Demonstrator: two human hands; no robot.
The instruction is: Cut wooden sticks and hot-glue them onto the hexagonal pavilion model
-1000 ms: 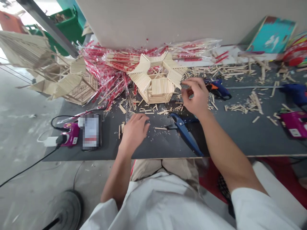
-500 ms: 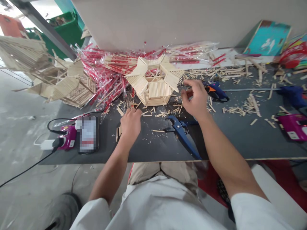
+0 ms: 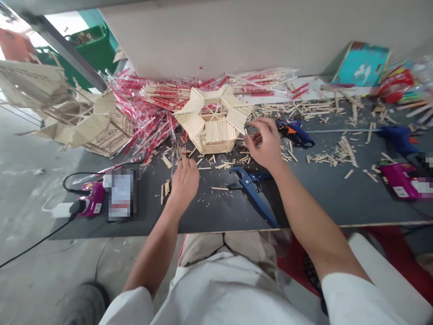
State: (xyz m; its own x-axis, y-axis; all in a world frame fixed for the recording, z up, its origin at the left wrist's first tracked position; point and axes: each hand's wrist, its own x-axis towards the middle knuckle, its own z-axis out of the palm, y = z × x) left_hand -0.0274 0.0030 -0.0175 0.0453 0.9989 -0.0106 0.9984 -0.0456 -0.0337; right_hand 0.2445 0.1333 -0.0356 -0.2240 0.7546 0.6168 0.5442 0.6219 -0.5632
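Observation:
A star-shaped model of pale wooden sticks [image 3: 221,131] stands on the dark table, with slatted panels flaring around an open centre. My right hand [image 3: 265,143] is at its right side, thumb and forefinger curved and apart close to a panel's edge; I cannot tell whether they touch it. In front of the model and to its left, my left hand [image 3: 184,180] points down at the table with its fingers together. Whatever is under those fingertips is too small to make out. A blue-handled cutter [image 3: 255,194] lies between my forearms, and a blue glue gun [image 3: 297,132] lies beyond my right hand.
Bundles of red-tipped sticks in clear plastic [image 3: 145,104] lie behind the model. Stick offcuts [image 3: 329,155] litter the right side. A larger stick structure [image 3: 88,119] is at left. A phone [image 3: 120,196], purple power strips [image 3: 92,198] and another blue tool [image 3: 397,139] lie around.
The view has shifted slightly, so the table's contents sit a little left and lower. My right hand is slightly nearer the model's edge. My left hand stays almost in place.

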